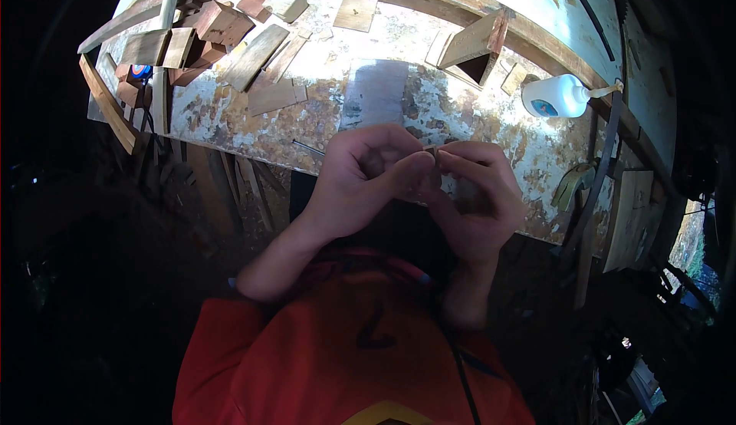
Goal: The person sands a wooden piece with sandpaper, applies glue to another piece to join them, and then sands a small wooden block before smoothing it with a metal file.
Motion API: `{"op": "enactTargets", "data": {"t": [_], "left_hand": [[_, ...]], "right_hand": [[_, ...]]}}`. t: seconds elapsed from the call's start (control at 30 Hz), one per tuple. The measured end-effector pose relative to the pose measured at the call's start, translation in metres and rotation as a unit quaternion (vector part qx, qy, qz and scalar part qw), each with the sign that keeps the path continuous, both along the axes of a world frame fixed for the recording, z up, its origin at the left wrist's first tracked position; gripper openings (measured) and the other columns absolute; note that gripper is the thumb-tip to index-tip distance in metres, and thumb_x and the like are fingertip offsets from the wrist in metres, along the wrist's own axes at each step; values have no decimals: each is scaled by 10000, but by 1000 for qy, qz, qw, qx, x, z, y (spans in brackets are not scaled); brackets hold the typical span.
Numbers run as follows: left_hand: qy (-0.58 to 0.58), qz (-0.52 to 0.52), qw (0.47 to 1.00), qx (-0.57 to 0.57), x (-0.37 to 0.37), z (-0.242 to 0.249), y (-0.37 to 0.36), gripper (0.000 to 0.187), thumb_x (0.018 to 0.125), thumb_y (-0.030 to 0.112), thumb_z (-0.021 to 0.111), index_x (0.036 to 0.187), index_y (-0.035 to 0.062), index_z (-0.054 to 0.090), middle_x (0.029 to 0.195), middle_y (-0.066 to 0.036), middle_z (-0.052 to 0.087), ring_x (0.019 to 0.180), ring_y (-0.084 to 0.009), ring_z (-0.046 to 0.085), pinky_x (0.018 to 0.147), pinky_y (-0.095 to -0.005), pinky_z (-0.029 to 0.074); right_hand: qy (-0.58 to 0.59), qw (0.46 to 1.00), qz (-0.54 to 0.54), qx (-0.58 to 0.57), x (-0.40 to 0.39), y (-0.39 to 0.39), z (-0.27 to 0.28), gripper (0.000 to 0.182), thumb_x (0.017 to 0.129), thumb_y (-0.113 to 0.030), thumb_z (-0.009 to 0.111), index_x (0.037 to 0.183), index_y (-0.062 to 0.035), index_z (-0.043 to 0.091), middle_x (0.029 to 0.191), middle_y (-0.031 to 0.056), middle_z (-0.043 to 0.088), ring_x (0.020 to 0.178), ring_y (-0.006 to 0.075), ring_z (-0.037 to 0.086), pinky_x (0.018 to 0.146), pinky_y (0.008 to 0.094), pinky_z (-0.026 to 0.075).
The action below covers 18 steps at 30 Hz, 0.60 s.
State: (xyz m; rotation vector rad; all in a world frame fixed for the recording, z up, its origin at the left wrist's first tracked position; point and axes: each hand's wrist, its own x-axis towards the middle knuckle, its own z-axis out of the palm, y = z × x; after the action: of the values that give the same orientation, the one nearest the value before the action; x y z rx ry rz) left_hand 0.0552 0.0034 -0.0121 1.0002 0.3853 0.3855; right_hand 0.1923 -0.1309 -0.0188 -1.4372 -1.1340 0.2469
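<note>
My left hand (376, 166) and my right hand (479, 187) meet above the front edge of the worktable (314, 130). Thumbs and fingertips of both hands are pinched together around a small, thin piece (435, 156), too small and dark to make out. Just behind my hands a flat wooden board (376, 91) lies on the table. To the left of my left hand, a thin metal rod (308, 149) rests near the table's edge.
Wood blocks (222, 24) and offcuts crowd the table's left side. A square wood piece (355, 13) lies at the back, beside an angled wooden frame (471, 40). At right are a white bottle (556, 96) and a greenish tool (571, 185).
</note>
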Motion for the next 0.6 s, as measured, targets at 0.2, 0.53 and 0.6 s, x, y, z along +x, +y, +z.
{"op": "enactTargets", "data": {"t": [0.2, 0.53, 0.6], "left_hand": [[-7, -66, 998, -20, -1, -6, 6, 216, 1083, 173, 662, 1142, -32, 696, 903, -40, 715, 828, -80, 698, 738, -233, 569], [3, -66, 997, -39, 1, 1, 0, 223, 1095, 194, 637, 1118, -17, 706, 843, -22, 686, 716, -76, 647, 637, -226, 494], [76, -8, 996, 56, -1, 11, 3, 191, 1066, 177, 681, 1072, -9, 721, 806, -13, 669, 634, -53, 593, 569, -229, 450]], "right_hand": [[77, 997, 27, 10, 3, 2, -3, 496, 716, -8, 898, 1192, 2, 758, 1189, 185, 737, 1051, 274, 737, 881, 363, 589], [199, 976, 70, 46, 3, -2, -8, 466, 726, 1, 885, 1163, 50, 733, 1209, 206, 717, 1123, 298, 697, 966, 392, 550], [177, 982, 41, 49, 3, -4, -8, 465, 718, 17, 879, 1158, 52, 732, 1194, 199, 720, 1116, 291, 695, 965, 391, 548]]}}
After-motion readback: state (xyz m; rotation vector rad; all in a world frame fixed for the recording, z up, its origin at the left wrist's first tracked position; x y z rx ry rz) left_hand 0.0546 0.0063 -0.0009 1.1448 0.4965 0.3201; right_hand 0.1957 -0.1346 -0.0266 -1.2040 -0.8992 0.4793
